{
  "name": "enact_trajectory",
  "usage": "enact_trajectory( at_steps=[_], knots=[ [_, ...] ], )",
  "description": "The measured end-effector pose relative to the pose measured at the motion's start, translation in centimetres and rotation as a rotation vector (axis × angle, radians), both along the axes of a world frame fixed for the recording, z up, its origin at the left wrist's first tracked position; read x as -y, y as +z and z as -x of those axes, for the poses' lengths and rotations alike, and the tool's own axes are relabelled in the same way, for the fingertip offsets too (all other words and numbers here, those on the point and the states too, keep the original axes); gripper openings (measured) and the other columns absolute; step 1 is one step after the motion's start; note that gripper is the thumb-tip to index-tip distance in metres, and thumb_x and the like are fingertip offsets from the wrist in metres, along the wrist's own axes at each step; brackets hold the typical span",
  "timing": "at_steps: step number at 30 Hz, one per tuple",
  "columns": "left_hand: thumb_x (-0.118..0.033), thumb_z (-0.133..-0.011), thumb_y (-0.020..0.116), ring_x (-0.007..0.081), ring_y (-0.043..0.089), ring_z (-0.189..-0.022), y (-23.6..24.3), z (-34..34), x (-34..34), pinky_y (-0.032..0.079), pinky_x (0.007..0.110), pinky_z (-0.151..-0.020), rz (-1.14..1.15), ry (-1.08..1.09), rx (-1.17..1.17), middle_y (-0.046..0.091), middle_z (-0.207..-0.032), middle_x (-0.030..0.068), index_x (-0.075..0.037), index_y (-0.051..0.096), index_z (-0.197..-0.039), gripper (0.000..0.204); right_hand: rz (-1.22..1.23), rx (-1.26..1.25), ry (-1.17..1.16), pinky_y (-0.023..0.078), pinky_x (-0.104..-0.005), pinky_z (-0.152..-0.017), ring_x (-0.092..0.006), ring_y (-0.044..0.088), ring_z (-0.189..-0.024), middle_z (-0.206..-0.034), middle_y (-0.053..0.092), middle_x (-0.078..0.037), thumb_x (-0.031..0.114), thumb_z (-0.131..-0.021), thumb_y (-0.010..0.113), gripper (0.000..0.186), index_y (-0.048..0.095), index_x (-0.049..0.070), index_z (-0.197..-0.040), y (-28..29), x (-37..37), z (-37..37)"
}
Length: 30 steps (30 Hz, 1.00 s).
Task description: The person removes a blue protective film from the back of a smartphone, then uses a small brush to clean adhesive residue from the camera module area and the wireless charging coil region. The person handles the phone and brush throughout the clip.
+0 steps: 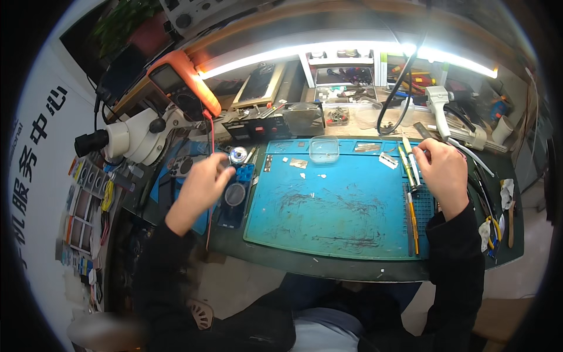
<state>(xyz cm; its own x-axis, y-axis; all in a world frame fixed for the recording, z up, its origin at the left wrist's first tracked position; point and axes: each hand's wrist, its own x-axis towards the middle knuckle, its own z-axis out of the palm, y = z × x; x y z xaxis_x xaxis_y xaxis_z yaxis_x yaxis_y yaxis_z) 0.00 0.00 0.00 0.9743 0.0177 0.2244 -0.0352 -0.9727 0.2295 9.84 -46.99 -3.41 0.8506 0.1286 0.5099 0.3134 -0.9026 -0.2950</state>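
Note:
My left hand (202, 186) is over the left side of the bench, thumb and forefinger apart, with nothing visible between them. Just beyond its fingertips sits a small spool of solder wire (237, 155), beside a blue plastic holder (244, 172) and a round clear-lidded container (234, 195). My right hand (444, 171) is at the right edge of the blue work mat (328, 205), fingers curled together. Its fingertips are close to a white-handled, pen-like tool (411, 163) and a green one (404, 158); whatever they pinch is hidden.
A clear plastic box (324, 150) stands at the mat's far edge. A yellow pencil-like tool (414, 226) lies on the mat's right side. Left are a microscope (132, 138) and an orange multimeter (185, 85); a black cable (404, 82) hangs at the back.

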Motion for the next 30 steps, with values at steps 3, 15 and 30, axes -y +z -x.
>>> enact_trajectory(
  at_steps=[3, 15, 30],
  knots=[
    [-0.041, -0.093, 0.08, 0.0357, 0.073, -0.09, -1.5, 2.7, 0.6, 0.057, 0.043, -0.078, -0.132, 0.141, -0.106, 0.072, -0.1, 0.0224, 0.007, 0.06, -0.13, 0.064, -0.001, -0.005, 0.025, 0.055, -0.0444, -0.067, -0.0323, 0.073, -0.074, -0.079, 0.075, -0.012, 0.031, -0.096, 0.072, 0.025, 0.076, 0.007, -0.09, -0.3, -0.1, -0.2],
    [-0.051, -0.087, 0.083, 0.0417, 0.073, -0.105, -1.6, 2.5, 2.3, 0.057, 0.047, -0.088, -0.123, 0.26, -0.22, 0.073, -0.109, 0.0284, 0.007, 0.052, -0.133, 0.081, 0.033, -0.057, -0.009, 0.055, -0.044, -0.07, -0.0315, 0.073, -0.077, -0.082, 0.076, -0.012, 0.032, -0.096, 0.072, 0.025, 0.077, 0.008, -0.091, -0.7, 0.3, -0.7],
    [-0.024, -0.111, 0.057, 0.0328, 0.07, -0.121, -2.3, 10.1, 11.4, 0.061, 0.047, -0.099, 1.724, -0.118, -0.142, 0.062, -0.142, 0.0246, 0.001, 0.042, -0.147, 0.046, -0.359, -0.095, 0.748, 0.059, -0.0344, -0.067, -0.0232, 0.074, -0.077, -0.092, 0.072, -0.008, 0.011, -0.093, 0.077, 0.013, 0.072, 0.006, -0.104, 3.9, -11.9, 11.0]
  ],
)
